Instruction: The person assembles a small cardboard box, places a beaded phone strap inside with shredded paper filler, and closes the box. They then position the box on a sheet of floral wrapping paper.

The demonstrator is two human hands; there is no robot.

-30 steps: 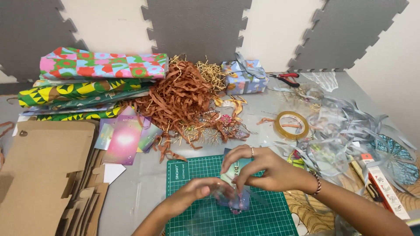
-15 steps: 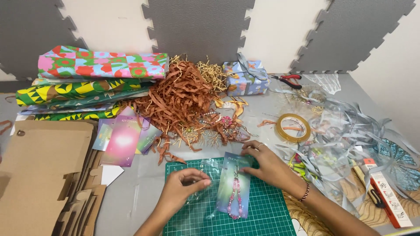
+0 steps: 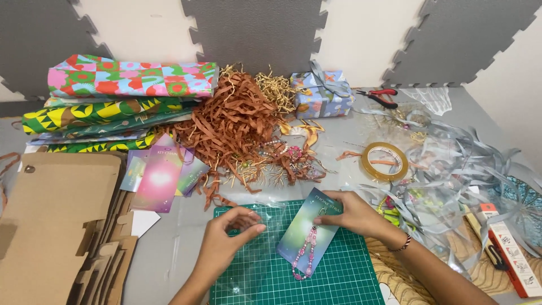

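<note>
The right hand [image 3: 354, 213] rests on the top end of a card [image 3: 309, 231], its fingers curled loosely over the upper edge and pressing it flat rather than gripping it. The card is blue-green, lies tilted on the green cutting mat [image 3: 339, 282], and carries a string of pink beads [image 3: 305, 257] that hangs past its lower edge. A beaded bracelet [image 3: 403, 244] sits on that wrist.

The left hand [image 3: 223, 240] is just beside the card, to its left, fingers bent and pinching the edge of a clear plastic sleeve [image 3: 257, 248] that lies on the mat; thumb and fingertips are closed on the film. The sleeve reaches toward the card, but whether the two overlap is hard to tell.

Just above the mat spreads a heap of brown paper shreds [image 3: 231, 121] with some pale gold shreds [image 3: 276, 87] behind it. Left of the heap lie more pink and purple cards [image 3: 161, 178], and further left a stack of flat cardboard boxes [image 3: 56, 220]. Folded patterned wrapping paper [image 3: 124, 82] is piled at the back left. A small wrapped gift box [image 3: 322, 93] stands behind the shreds, red-handled pliers [image 3: 381, 97] near it. To the right of the hands lie a roll of clear tape [image 3: 385, 161] and a tangle of grey ribbon [image 3: 457, 169]
</note>
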